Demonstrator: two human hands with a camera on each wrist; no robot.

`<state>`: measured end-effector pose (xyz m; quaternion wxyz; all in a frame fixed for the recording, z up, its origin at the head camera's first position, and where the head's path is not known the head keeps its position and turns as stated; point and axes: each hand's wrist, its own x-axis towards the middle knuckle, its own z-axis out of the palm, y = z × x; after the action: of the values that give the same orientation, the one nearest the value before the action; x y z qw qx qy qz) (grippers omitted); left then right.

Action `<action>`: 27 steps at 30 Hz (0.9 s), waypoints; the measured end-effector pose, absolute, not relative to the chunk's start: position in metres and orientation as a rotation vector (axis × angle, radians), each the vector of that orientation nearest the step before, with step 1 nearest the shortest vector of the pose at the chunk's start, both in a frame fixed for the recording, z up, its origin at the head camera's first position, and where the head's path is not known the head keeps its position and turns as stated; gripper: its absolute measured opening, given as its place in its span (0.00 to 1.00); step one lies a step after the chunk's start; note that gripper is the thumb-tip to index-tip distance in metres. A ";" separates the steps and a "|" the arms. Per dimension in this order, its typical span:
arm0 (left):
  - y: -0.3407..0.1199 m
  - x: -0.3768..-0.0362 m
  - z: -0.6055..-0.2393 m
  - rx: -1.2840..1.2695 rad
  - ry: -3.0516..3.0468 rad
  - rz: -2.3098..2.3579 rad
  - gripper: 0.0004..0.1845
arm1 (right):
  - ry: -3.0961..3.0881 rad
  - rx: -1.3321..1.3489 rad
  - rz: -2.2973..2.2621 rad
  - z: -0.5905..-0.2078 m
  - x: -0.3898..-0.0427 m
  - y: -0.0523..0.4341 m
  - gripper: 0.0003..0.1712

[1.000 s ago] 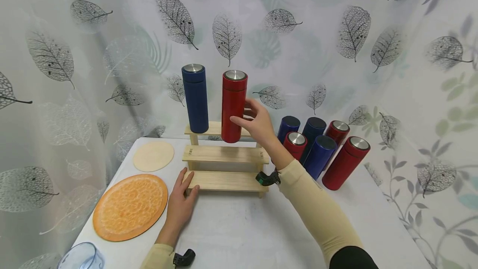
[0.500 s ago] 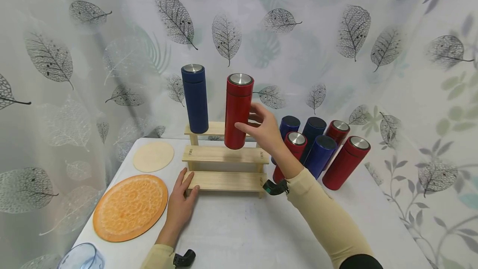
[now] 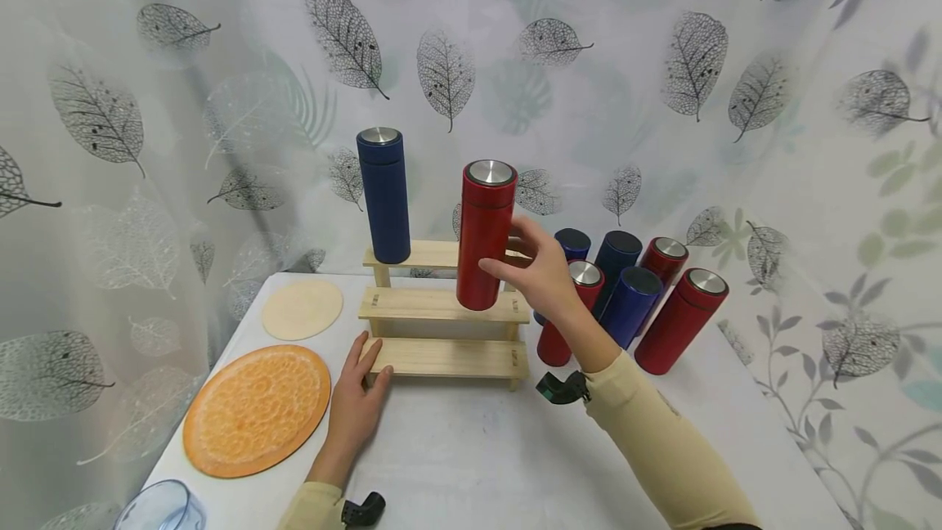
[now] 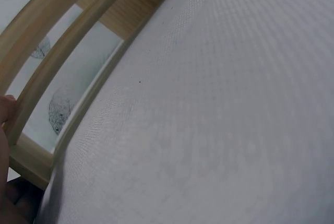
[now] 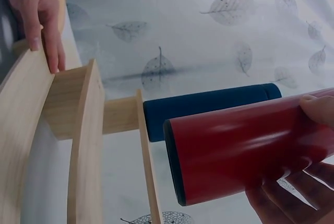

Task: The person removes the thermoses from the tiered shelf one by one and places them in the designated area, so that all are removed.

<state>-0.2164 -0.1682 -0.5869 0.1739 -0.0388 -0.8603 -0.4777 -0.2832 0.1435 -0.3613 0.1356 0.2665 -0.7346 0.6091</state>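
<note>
My right hand [image 3: 517, 257] grips a red bottle [image 3: 484, 235] with a steel cap, upright, its base level with the right part of the middle step of a three-step wooden rack [image 3: 441, 305]. Whether the base touches the step I cannot tell. The right wrist view shows the red bottle [image 5: 245, 148] in my fingers, beside a blue bottle [image 5: 209, 109]. That blue bottle [image 3: 383, 195] stands on the left of the top step. My left hand [image 3: 359, 379] lies flat on the table, fingers straight against the left end of the lowest step; the left wrist view shows the rack [image 4: 57, 62].
Several red and blue bottles [image 3: 636, 293] stand in a group right of the rack. An orange round mat [image 3: 256, 409], a small beige disc [image 3: 302, 308] and a clear cup [image 3: 158, 507] sit at the left. A leaf-print curtain [image 3: 662, 64] hangs behind the white table [image 3: 471, 456].
My right hand has carried the red bottle right and down, from the top step beside the blue bottle to the middle step's right part. The left hand has not moved.
</note>
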 end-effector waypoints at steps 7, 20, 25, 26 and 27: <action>-0.168 -0.216 -0.587 -0.110 -2.441 -1.354 0.30 | -2.143 0.747 1.758 -0.365 -0.274 0.152 0.36; -0.167 -0.216 -0.584 -0.110 -2.434 -1.356 0.30 | -2.220 0.693 1.663 -0.370 -0.256 0.172 0.37; -0.167 -0.216 -0.585 -0.113 -2.431 -1.346 0.30 | -2.258 0.656 1.652 -0.375 -0.249 0.181 0.37; -0.167 -0.216 -0.585 -0.112 -2.432 -1.345 0.30 | -2.260 0.652 1.650 -0.375 -0.248 0.182 0.37; -0.167 -0.216 -0.585 -0.111 -2.431 -1.345 0.30 | -2.261 0.651 1.646 -0.375 -0.246 0.184 0.37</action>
<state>-0.2156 -0.1673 -0.5849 0.1794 -0.0393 -0.8601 -0.4760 -0.2463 0.1836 -0.3751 0.1348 0.2246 -0.7802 0.5680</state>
